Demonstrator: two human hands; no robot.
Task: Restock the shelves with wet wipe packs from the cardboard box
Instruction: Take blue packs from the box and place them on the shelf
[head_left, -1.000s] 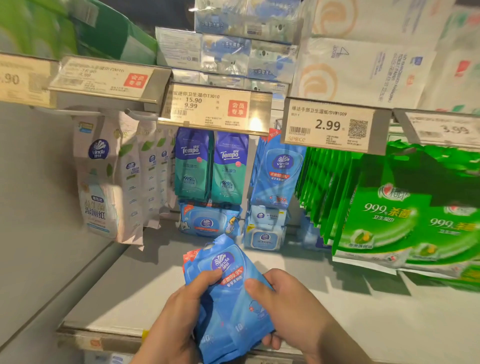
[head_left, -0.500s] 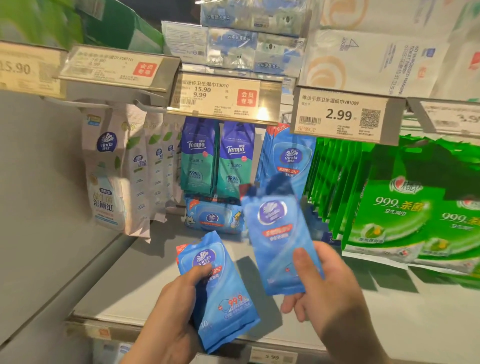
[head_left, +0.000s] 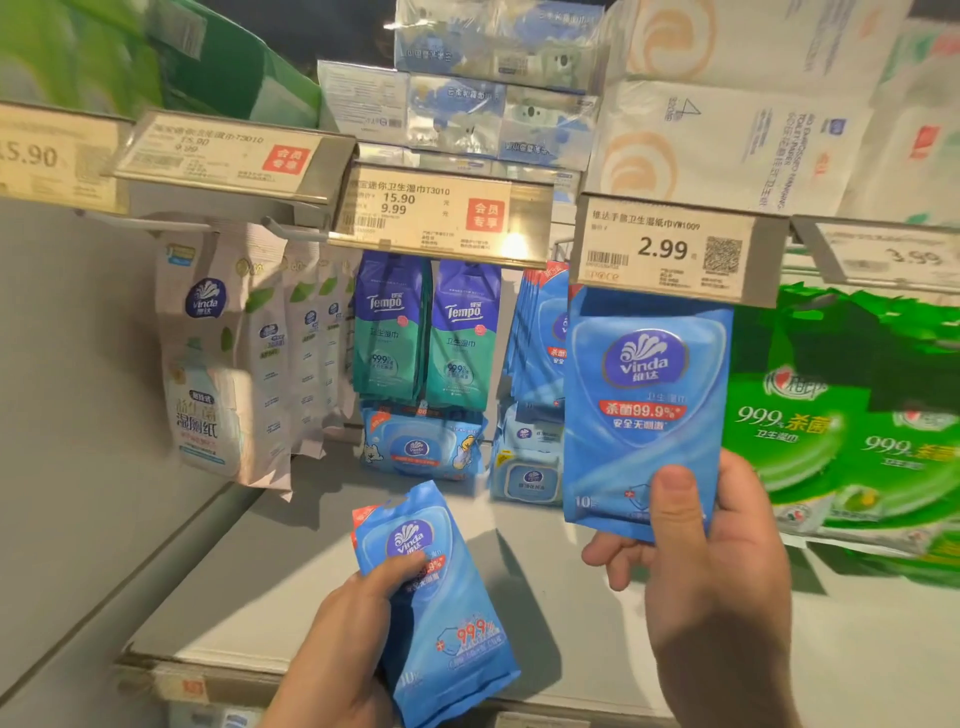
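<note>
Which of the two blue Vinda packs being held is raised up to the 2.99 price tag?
The pack in the right hand: that raised blue pack is upright beneath the 2.99 tag. The left hand holds its lower pack tilted.

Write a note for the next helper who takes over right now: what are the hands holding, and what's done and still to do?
Right hand holds one blue Vinda pack upright, raised just under the 2.99 price tag, its top hidden behind the tag.
Left hand grips a bundle of blue packs low over the shelf.
Done: some same blue packs already hang on the hook left of the raised one.
Left: hang the raised pack, then the left hand's bundle one by one. The cardboard box is out of view.
</note>
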